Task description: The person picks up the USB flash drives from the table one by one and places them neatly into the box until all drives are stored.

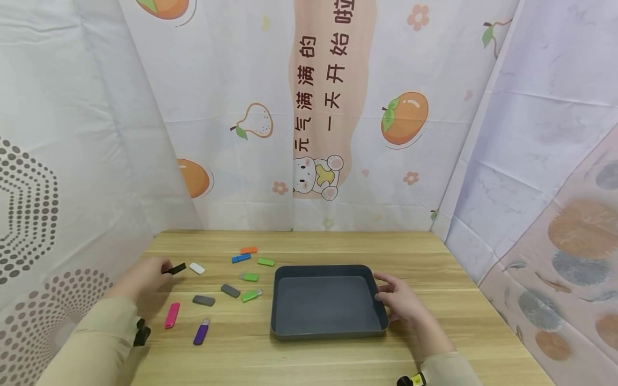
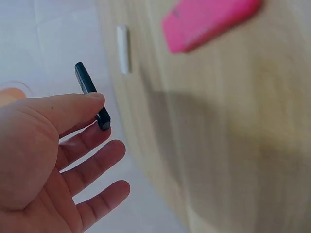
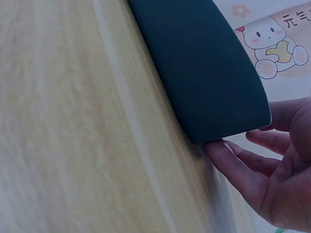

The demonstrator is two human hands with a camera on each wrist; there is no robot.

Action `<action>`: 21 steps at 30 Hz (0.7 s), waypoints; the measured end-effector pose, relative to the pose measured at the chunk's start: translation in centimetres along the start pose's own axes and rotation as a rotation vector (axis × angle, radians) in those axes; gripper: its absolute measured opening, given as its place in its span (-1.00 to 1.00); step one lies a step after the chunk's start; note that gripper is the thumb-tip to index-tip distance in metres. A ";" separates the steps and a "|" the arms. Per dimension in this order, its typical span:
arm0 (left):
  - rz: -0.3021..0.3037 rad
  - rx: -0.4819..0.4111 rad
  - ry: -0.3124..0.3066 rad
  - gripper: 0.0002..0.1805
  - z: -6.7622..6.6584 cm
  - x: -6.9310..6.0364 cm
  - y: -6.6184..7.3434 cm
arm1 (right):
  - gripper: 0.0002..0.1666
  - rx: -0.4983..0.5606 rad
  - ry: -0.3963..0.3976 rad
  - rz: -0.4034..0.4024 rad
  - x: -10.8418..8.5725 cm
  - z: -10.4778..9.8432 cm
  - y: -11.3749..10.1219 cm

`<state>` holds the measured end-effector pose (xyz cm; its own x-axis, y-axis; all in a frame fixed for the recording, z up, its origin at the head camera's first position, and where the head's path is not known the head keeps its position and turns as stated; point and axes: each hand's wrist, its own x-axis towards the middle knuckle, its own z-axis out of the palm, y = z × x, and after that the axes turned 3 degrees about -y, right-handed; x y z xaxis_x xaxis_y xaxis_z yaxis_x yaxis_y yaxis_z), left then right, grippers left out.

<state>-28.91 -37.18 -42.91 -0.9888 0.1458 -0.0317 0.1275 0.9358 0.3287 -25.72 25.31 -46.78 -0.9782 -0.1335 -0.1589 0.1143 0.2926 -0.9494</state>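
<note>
In the head view, my left hand (image 1: 149, 276) is at the left of the table, pinching a black USB stick (image 1: 176, 269) between thumb and forefinger. The left wrist view shows the black USB stick (image 2: 86, 80) raised off the tabletop, with the other fingers spread below it. A white USB stick (image 1: 197, 268) lies just beyond it, and a pink one (image 1: 172, 315) lies nearer. My right hand (image 1: 398, 297) holds the right side of a dark grey tray (image 1: 330, 335). In the right wrist view, its fingers meet the tray's outer wall (image 3: 204, 73) and rim.
Between the left hand and the tray lie several more USB sticks: orange (image 1: 249, 250), blue (image 1: 241, 258), green (image 1: 266, 261), grey (image 1: 204, 300) and purple (image 1: 201, 332). The wooden table (image 1: 232, 364) ends at a printed curtain (image 1: 241, 177) behind.
</note>
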 end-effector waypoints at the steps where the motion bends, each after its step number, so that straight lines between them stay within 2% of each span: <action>1: 0.014 0.000 0.005 -0.94 -0.2 0.2 0.3 | -0.29 0.002 0.001 0.000 0.0 0.0 0.0; 8: 0.060 0.024 -0.023 -0.89 -1.2 0.9 3.1 | -0.29 -0.001 0.002 -0.001 0.0 0.0 0.0; 14: 0.137 0.033 -0.005 -0.90 -1.3 1.9 5.9 | -0.30 -0.020 -0.008 -0.013 0.1 0.0 0.1; 21: 0.174 0.059 0.014 -0.93 -1.2 2.9 9.4 | -0.30 -0.018 -0.003 -0.017 0.2 0.0 0.2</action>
<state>-30.64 -28.35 -38.80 -0.9524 0.3030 0.0345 0.3006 0.9140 0.2724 -25.92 25.32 -47.05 -0.9794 -0.1420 -0.1433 0.0940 0.3076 -0.9469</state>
